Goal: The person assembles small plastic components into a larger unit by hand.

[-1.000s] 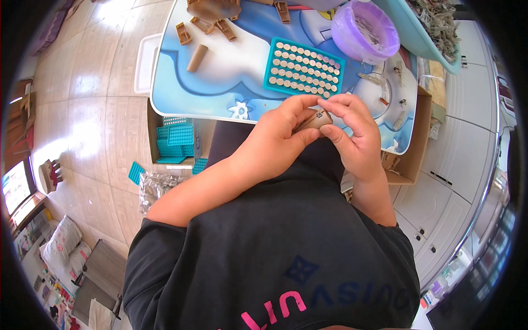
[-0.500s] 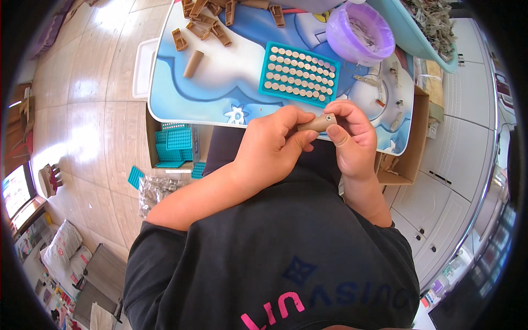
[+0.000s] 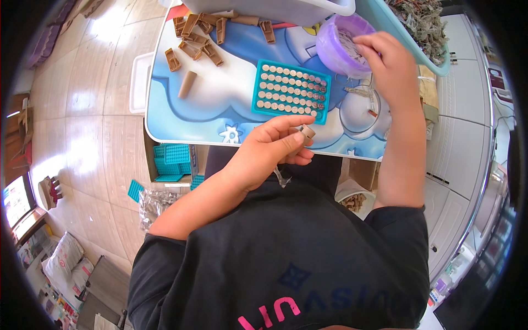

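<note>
My left hand point(image 3: 275, 142) is closed round a short brown tube point(image 3: 307, 132), held above the table's near edge. A thin pale strand point(image 3: 282, 178) hangs below that hand. Over the purple bowl point(image 3: 328, 47), my right hand point(image 3: 391, 66) has its thumb and fingers drawn together; whatever is between them is too small to make out. Thin whitish pieces lie in the bowl. Between the hands and the bowl stands a teal tray point(image 3: 256, 105) holding rows of round beige pieces point(image 3: 286, 88).
Brown trough-shaped pieces point(image 3: 212, 55) and another brown tube point(image 3: 187, 84) lie at the table's far left. A grey bin point(image 3: 275, 6) and a pale blue tub point(image 3: 379, 25) of tangled strands stand beyond. Teal trays point(image 3: 175, 155) fill a box below left; a white bucket point(image 3: 346, 193) sits below right.
My right hand has let go of the tube and moved up and right to the bowl. The left hand keeps the tube, now tilted differently. The whole view has shifted slightly.
</note>
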`<state>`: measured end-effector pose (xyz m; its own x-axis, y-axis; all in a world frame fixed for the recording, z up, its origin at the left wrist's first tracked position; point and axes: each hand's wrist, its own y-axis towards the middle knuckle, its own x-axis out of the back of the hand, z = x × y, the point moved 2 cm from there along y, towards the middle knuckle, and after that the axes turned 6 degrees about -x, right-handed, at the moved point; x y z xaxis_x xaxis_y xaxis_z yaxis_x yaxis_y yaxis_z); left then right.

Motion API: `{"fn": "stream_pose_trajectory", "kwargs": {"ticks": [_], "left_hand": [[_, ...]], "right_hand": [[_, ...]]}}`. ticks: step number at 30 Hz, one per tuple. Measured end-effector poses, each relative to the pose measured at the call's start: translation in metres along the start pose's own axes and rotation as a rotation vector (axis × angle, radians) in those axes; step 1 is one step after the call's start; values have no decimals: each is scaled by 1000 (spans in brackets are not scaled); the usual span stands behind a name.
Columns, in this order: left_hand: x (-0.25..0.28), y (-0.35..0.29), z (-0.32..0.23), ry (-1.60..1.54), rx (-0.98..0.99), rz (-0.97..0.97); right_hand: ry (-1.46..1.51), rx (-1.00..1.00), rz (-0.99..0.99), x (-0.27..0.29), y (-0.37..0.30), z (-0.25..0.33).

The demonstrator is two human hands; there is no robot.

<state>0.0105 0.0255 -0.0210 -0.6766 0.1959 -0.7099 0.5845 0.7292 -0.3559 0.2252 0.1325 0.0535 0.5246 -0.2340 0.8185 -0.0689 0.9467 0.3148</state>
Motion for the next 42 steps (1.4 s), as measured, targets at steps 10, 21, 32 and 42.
{"fn": "stream_pose_trajectory", "kwargs": {"ticks": [10, 21, 32, 42], "left_hand": [[7, 3, -1, -16, 19, -105], [9, 6, 4, -124, 26, -133], [14, 10, 11, -340, -18, -72], [15, 8, 11, -332, -77, -85]], "right_hand": [[-309, 43, 379, -36, 45, -33], [303, -373, 150, -6, 21, -32], [1032, -333, 131, -30, -84, 43], [720, -385, 87, -49, -123, 50]]}}
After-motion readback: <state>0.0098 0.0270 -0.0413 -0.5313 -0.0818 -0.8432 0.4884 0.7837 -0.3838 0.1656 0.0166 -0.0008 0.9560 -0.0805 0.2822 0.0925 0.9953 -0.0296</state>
